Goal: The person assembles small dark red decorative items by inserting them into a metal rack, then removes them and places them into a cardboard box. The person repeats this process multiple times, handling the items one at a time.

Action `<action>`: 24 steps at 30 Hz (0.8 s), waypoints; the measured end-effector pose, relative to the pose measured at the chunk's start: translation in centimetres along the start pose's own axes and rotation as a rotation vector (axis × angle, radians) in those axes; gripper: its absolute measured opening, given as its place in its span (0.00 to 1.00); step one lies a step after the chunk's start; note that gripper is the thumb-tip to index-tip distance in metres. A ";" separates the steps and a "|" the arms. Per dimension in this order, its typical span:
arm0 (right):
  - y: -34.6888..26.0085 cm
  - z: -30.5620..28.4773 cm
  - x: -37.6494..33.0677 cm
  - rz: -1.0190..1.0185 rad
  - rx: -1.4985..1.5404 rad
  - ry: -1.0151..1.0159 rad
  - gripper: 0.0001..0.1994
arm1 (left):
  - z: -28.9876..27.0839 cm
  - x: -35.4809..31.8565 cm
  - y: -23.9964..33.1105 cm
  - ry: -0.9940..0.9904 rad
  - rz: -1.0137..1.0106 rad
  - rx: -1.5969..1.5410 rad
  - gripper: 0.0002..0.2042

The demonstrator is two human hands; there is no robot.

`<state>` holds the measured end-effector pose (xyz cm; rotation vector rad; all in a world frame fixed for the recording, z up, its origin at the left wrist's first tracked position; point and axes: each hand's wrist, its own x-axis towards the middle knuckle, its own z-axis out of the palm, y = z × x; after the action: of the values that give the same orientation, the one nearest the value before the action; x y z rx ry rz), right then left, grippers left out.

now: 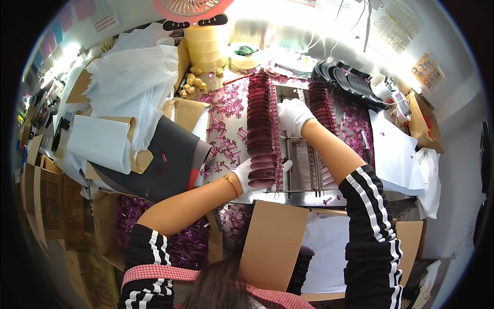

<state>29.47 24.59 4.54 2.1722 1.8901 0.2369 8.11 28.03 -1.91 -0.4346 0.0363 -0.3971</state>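
My left hand [248,176], in a white glove, grips the near end of a long row of dark maroon oval plastic pieces [259,123] stacked on edge. My right hand [292,114], also gloved, presses against the row's right side near its middle. The row lies along the left side of a metal tray with slots [301,157]. A second, shorter row of the same maroon pieces [320,105] stands on the tray's right side, apart from both hands.
Loose pink plastic bits [226,129] cover the table around the tray. White sheets [136,77] and a dark sheet [170,154] lie at left. Black curved parts [345,80], tape rolls [206,46], cardboard [272,242] and a box of purple pieces [185,247] surround me.
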 end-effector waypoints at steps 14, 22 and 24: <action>-2.3 -10.6 -17.3 0.194 0.874 0.041 0.15 | 5.5 -11.6 -3.6 0.982 0.787 3.000 0.05; -13.2 -12.4 -24.2 0.510 1.863 0.219 0.32 | 5.9 -8.9 -13.0 0.612 0.695 1.434 0.07; -15.2 -12.0 -25.1 0.638 1.957 0.367 0.33 | 4.8 -6.8 -15.5 0.567 0.691 1.339 0.08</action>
<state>8.00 2.72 12.63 3.8797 1.3050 -2.0660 -3.28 19.73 8.59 1.0127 0.4304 0.2006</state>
